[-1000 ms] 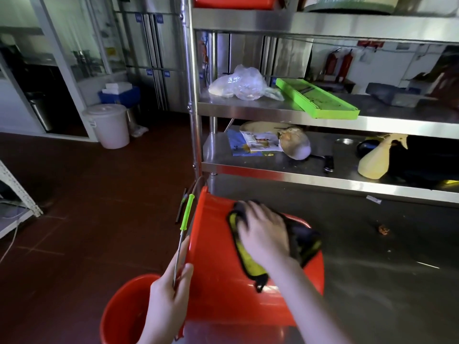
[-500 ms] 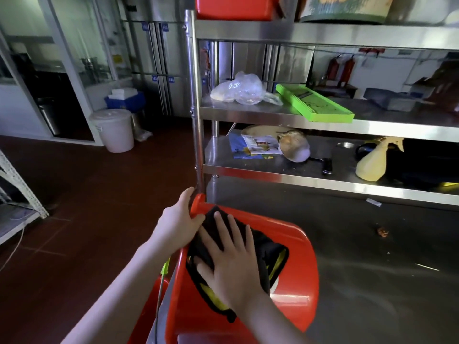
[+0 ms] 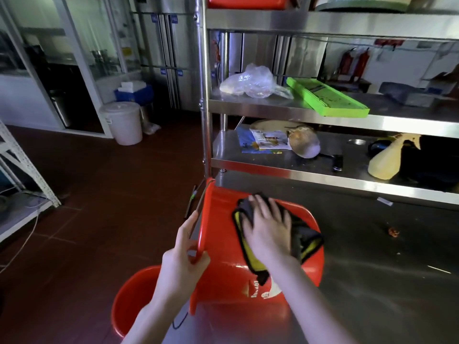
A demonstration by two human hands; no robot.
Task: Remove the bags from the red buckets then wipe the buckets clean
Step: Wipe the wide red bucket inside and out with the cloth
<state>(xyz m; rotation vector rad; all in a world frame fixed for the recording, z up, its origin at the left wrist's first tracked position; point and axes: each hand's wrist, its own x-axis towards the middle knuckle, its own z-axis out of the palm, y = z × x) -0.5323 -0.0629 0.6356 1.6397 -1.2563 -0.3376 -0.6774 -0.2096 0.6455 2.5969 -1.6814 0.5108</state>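
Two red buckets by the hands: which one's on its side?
The bucket on the steel table, rim gripped by the left hand, right hand pressing the cloth on its wall. The other bucket sits lower left, mouth up.

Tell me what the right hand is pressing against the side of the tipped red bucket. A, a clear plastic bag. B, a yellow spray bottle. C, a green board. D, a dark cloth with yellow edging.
D: the right hand lies flat on a dark cloth with yellow edging, spread over the wall of the red bucket, while the left hand grips the bucket's rim.
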